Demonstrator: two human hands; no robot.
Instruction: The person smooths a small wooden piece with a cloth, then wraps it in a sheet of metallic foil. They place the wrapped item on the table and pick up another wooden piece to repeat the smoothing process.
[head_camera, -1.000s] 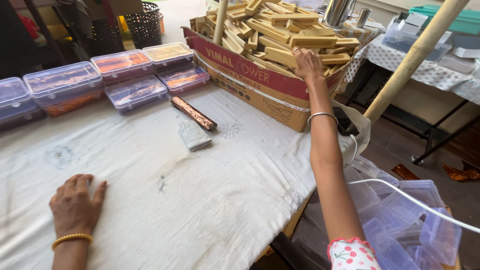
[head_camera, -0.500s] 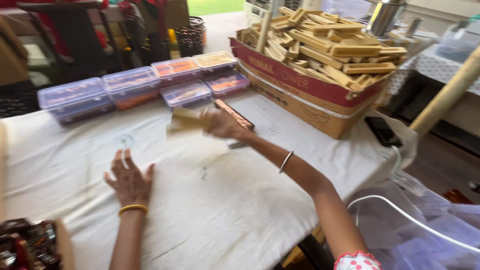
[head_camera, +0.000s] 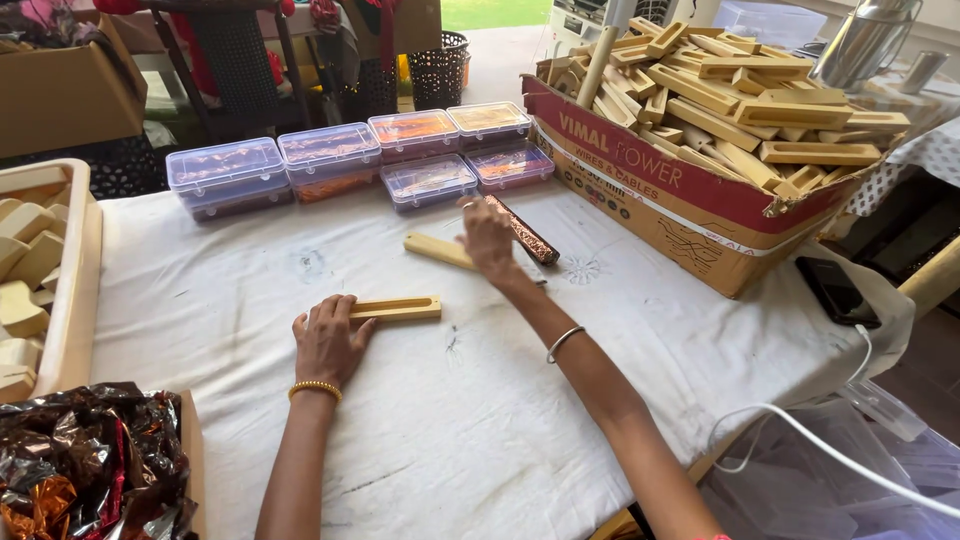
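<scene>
My left hand (head_camera: 328, 342) rests on the white cloth, its fingers and thumb closed around the left end of a slotted pale wooden block (head_camera: 402, 308) lying flat. My right hand (head_camera: 489, 238) reaches further out and holds the right end of a second pale wooden bar (head_camera: 436, 250), tilted on the cloth. Just right of that hand lies a bar wrapped in brown patterned foil (head_camera: 527, 231).
A large cardboard box (head_camera: 650, 205) heaped with wooden pieces stands at the right. Several clear lidded plastic boxes (head_camera: 330, 155) line the far edge. A wooden tray (head_camera: 72, 300) of blocks and crumpled foil (head_camera: 90, 465) sit left. A phone (head_camera: 836, 292) and white cable (head_camera: 830, 440) lie right.
My right hand came back from the cardboard box to the table's middle. Two wooden pieces now lie on the cloth, and my left hand, which lay flat and empty, holds one.
</scene>
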